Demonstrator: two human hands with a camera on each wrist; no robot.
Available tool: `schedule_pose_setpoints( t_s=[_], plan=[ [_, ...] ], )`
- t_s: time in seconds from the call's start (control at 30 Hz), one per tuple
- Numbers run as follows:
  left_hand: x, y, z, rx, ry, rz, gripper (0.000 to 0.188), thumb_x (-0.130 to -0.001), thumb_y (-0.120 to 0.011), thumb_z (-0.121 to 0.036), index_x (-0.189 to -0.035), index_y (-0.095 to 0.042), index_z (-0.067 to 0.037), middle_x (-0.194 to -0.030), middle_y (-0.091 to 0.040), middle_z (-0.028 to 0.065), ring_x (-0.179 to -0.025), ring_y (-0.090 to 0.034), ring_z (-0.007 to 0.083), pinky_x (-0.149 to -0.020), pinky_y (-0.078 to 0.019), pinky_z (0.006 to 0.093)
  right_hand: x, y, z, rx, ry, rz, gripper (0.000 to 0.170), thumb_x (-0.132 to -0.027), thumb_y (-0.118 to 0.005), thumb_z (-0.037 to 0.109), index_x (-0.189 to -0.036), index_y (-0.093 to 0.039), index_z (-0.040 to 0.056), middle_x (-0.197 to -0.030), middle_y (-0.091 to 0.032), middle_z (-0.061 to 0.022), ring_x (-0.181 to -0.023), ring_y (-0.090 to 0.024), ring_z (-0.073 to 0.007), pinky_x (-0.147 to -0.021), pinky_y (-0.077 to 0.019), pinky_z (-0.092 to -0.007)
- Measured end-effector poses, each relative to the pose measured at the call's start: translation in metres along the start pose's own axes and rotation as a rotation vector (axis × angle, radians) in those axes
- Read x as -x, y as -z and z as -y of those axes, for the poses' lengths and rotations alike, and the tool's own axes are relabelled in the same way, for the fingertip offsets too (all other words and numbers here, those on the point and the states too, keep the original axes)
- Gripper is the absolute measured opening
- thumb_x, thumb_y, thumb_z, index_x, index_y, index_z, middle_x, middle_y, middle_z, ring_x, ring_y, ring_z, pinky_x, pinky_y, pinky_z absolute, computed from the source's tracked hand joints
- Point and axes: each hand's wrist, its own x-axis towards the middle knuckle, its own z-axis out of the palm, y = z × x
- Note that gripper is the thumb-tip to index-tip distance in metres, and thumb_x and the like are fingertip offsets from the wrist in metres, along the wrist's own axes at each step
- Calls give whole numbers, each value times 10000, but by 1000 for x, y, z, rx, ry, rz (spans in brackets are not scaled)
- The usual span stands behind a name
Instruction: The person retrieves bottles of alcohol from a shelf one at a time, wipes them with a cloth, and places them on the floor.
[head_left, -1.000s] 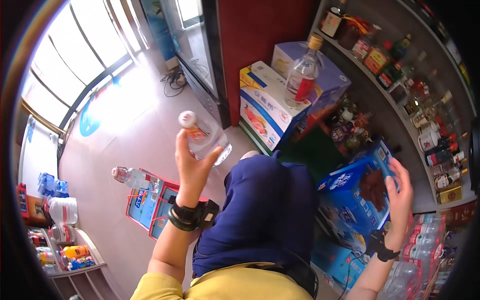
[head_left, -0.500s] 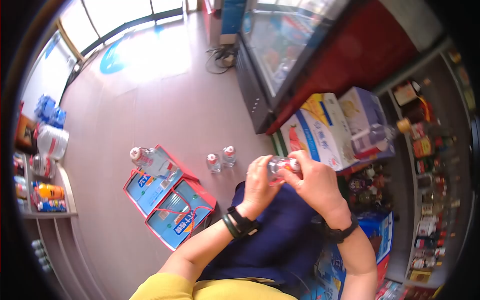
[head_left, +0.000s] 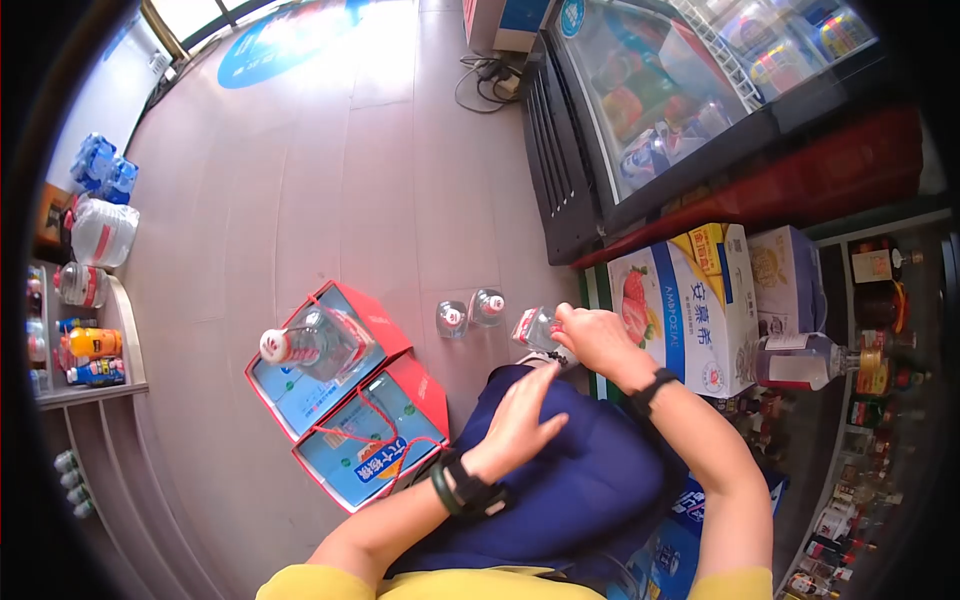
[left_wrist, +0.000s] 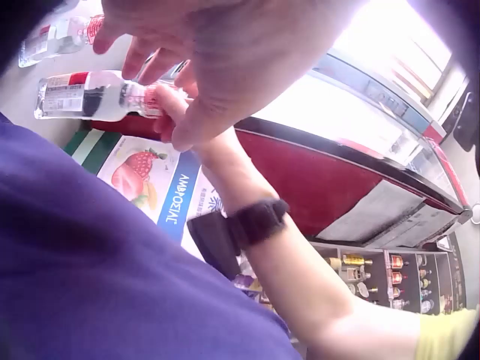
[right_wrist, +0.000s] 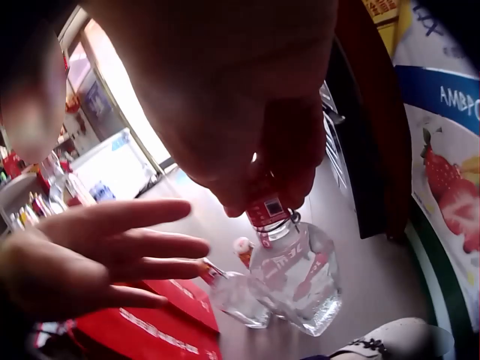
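My right hand (head_left: 605, 345) pinches a small clear glass bottle (head_left: 533, 328) by its red-and-white cap. In the right wrist view that bottle (right_wrist: 300, 274) stands nearly upright, close over the floor, with white lettering on its glass. My left hand (head_left: 520, 425) holds nothing; its fingers are stretched out beside the right hand, above the knee. Two similar bottles, one a clear bottle (head_left: 451, 319) and the other a second clear bottle (head_left: 487, 308), stand close together on the floor just left of the held one.
Two red-and-blue gift boxes (head_left: 350, 455) with rope handles stand on the left; a large clear bottle (head_left: 330, 340) with a white cap is on one. To the right are a strawberry-printed carton (head_left: 660, 300), a liquor bottle (head_left: 800, 365), bottle shelves and a glass-doored fridge (head_left: 640, 110).
The left hand has let go of the small bottle both hands held. The right hand has lowered it toward the two floor bottles. The head view has swung to the right.
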Motion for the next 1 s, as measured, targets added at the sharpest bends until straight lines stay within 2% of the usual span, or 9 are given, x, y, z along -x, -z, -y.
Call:
schedule_pose_setpoints(
  t_s=[0.2, 0.37, 0.5, 0.53, 0.6, 0.73, 0.83, 0.93, 1.0],
  plan=[
    [12, 20, -25, 15, 42, 91, 695, -833, -736, -144, -1446, -424, -46, -1423, -484, 197, -1339, -453, 354, -1125, -364, 425, -51, -50, -27, 89, 195, 44, 186, -886, -670, 194, -968, -566, 64, -821, -695, -145, -819, -703, -309, -700, -552, -417],
    [-2, 26, -33, 25, 20, 47, 628, -833, -729, -141, -1398, -471, -41, -1390, -516, 197, -1299, -491, 360, -1092, -400, 422, -65, -64, -34, 91, 162, 91, 111, -906, -529, 121, -980, -598, 75, -870, -712, -150, -882, -715, -312, -729, -575, -417],
    [-7, 27, -43, 71, -18, 65, 621, -818, -740, -105, -1379, -484, -23, -1381, -525, 193, -1291, -502, 356, -1090, -401, 415, -66, -77, -32, 60, 131, 93, 140, -902, -537, 124, -1003, -615, 68, -890, -717, -175, -889, -718, -332, -730, -580, -433],
    [-8, 29, -50, 98, 29, 88, 607, -812, -738, -81, -1365, -498, -16, -1376, -527, 194, -1289, -506, 345, -1089, -402, 408, -64, -76, -30, 56, 111, 113, 152, -901, -539, 128, -1014, -618, 65, -899, -719, -185, -893, -719, -339, -732, -581, -438],
    [-7, 25, -45, 59, 12, 69, 640, -802, -735, -31, -1395, -498, -79, -1343, -558, 96, -1246, -545, 232, -1004, -437, 376, -60, -71, -22, 14, 43, 128, 170, -902, -549, 144, -1022, -623, 48, -924, -720, -206, -901, -720, -358, -739, -581, -449],
    [-10, 28, -67, 73, 3, 64, 651, -778, -706, 22, -1388, -505, -84, -1348, -556, 56, -1251, -547, 200, -987, -425, 355, -45, -39, -9, -218, -167, 119, 228, -905, -582, 188, -1040, -628, 11, -957, -716, -223, -923, -705, -385, -781, -564, -474],
    [-13, 26, -99, 70, -44, 70, 620, -797, -675, 38, -1381, -494, -67, -1356, -557, 65, -1254, -548, 210, -1013, -405, 348, -6, 6, -11, -405, -145, 211, 313, -898, -601, 233, -1132, -607, 26, -1022, -694, -216, -1005, -654, -405, -852, -512, -495],
    [-15, 15, -128, 119, -129, 97, 592, -804, -663, 46, -1365, -496, -49, -1340, -567, 84, -1248, -550, 209, -1028, -403, 345, 69, 50, -18, -515, -37, 38, 378, -910, -594, 254, -1226, -610, 48, -1079, -694, -191, -1020, -650, -379, -849, -505, -480],
    [-19, 1, -148, 115, -195, 135, 571, -789, -676, 53, -1333, -527, -39, -1311, -574, 102, -1204, -577, 223, -1007, -427, 349, 127, 76, -24, -570, -89, 4, 383, -928, -588, 268, -1245, -605, 54, -1060, -702, -177, -993, -664, -355, -836, -510, -451]
  ],
)
